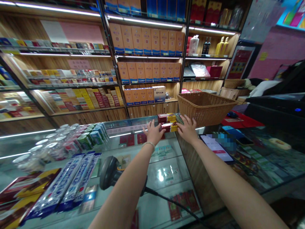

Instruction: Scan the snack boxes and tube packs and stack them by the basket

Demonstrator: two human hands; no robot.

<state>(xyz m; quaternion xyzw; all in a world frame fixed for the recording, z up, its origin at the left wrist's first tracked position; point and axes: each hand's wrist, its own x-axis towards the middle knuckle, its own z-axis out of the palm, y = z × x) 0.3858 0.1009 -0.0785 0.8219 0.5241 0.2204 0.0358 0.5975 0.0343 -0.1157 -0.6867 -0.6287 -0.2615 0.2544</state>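
Observation:
Two red and gold cartons lie stacked on the far part of the glass counter. My left hand has its fingers curled round the left end of the lower carton. My right hand presses against the right end of the stack, fingers bent over it. A thin bracelet circles my left wrist. Just behind my right hand stands a woven wicker basket.
A phone lies on the counter to my right. A handheld scanner with its cable rests under my left forearm. Long blue boxes and small jars crowd the left. Shelves of orange boxes fill the back wall.

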